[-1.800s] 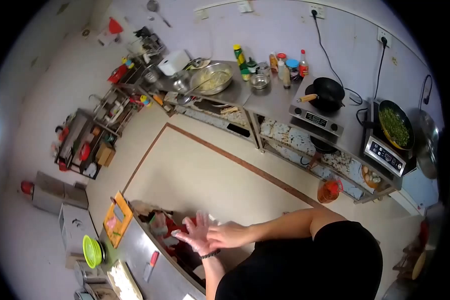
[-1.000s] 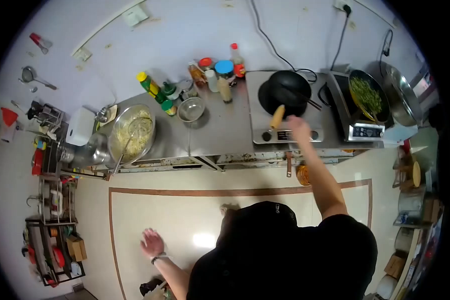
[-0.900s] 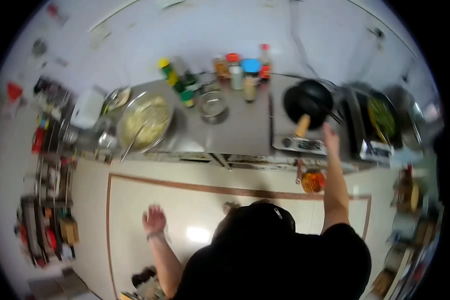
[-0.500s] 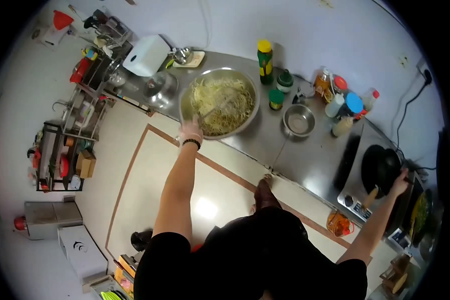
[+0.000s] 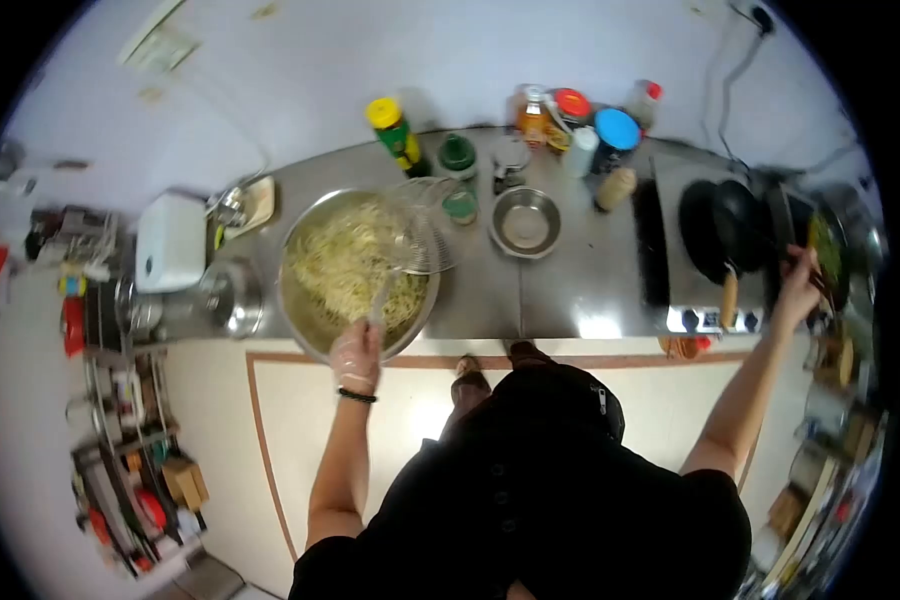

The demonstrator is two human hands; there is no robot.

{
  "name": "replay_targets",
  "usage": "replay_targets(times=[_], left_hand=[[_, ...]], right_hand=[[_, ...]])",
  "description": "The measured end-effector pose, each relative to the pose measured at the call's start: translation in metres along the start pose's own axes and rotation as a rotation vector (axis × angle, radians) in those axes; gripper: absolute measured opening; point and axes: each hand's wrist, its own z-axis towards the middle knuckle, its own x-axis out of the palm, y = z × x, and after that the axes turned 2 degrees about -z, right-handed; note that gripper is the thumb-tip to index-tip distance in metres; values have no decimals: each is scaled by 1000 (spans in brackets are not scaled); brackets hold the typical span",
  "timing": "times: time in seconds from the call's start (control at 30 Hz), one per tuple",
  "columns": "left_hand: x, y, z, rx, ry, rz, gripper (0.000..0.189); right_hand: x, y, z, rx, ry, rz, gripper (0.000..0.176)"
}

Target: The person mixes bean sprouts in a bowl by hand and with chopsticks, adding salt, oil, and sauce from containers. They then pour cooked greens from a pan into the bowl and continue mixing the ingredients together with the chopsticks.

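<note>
My left hand [image 5: 357, 355], in a clear glove, grips the handle of a wire strainer [image 5: 425, 230]. The blurred strainer is raised over the right rim of a large steel bowl [image 5: 288, 300]. Pale, thin strands [image 5: 345, 250] fill the bowl, with darker green-brown ones lower right. My right hand [image 5: 798, 285] is closed on a thin dark utensil handle at the right of the stove. The utensil's head seems to be the dark round shape [image 5: 738, 212] over a black wok [image 5: 698, 235]; their outlines merge.
A small steel bowl [image 5: 525, 222] sits mid-counter. Behind it stand a yellow-capped bottle [image 5: 397, 135], green-lidded jars and a blue-lidded jar [image 5: 616, 135]. A wooden handle [image 5: 729, 300] juts over the stove front. Greens [image 5: 827, 250] lie in a pan at far right. A white container [image 5: 171, 243] stands left.
The view has turned and shifted toward the stove. The strainer was down in the strands and is now lifted to the bowl's right side. My right hand keeps its grip near the stove.
</note>
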Motion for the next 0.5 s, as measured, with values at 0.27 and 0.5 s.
replay_targets(times=[0.27,0.5], left_hand=[[107,-101,7,-18,313,-548,29],[101,-96,-12,-48,192,-793,28]], right_hand=[[-50,46,-82,-16,-17,4,34],[-14,46,-154,-9,251,235,33]])
